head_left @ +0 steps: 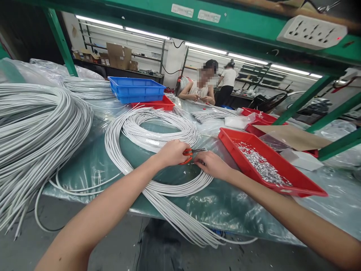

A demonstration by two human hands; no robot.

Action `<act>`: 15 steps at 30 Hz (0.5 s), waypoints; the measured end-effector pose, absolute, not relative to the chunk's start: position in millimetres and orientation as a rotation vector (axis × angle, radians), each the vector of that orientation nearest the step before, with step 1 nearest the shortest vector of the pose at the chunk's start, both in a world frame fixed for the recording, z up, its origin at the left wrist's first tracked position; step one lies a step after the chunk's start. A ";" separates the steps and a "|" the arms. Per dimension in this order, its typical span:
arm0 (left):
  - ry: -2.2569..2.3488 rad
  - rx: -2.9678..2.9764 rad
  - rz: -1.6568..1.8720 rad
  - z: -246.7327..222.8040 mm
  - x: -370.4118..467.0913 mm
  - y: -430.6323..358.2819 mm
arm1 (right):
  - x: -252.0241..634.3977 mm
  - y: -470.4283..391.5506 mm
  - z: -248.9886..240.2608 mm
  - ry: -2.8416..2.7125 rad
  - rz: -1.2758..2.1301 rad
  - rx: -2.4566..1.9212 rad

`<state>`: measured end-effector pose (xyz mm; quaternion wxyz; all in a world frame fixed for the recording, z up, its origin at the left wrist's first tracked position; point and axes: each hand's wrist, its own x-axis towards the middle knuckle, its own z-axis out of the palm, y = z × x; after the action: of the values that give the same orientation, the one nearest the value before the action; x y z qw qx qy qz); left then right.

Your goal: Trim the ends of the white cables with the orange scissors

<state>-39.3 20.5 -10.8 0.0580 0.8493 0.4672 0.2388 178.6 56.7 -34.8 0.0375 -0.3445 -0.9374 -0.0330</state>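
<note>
My left hand (172, 152) grips orange-handled scissors (191, 153), whose blades point right over a coil of grey cable (146, 131) on the plastic-covered green table (93, 162). My right hand (213, 164) rests on the coil just right of the blades, fingers closed around the cable there. The coil's loose ends hang over the table's front edge (183, 222).
A red tray (299, 180) of small metal pieces sits right of my hands. A large cable bundle (31, 128) fills the left. Blue bins (135, 88) and more red trays stand behind. A person sits working at the far end; green frame posts rise at right.
</note>
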 end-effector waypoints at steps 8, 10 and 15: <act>1.458 2.564 0.684 -6.7 -40.1 19.7 | 196.7 59.5 -2.8 -2.825 -0.261 -0.990; 1.455 2.562 0.682 -6.6 -40.2 19.9 | 225.7 69.8 12.2 -2.705 -0.295 -1.120; 1.436 2.548 0.696 -9.8 -39.4 22.6 | 324.9 95.4 40.0 -2.419 -0.467 -1.765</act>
<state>-39.4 22.6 -9.8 0.0675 0.8455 0.4766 0.2311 324.9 95.4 40.0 0.0555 -0.5814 -0.7970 -0.1537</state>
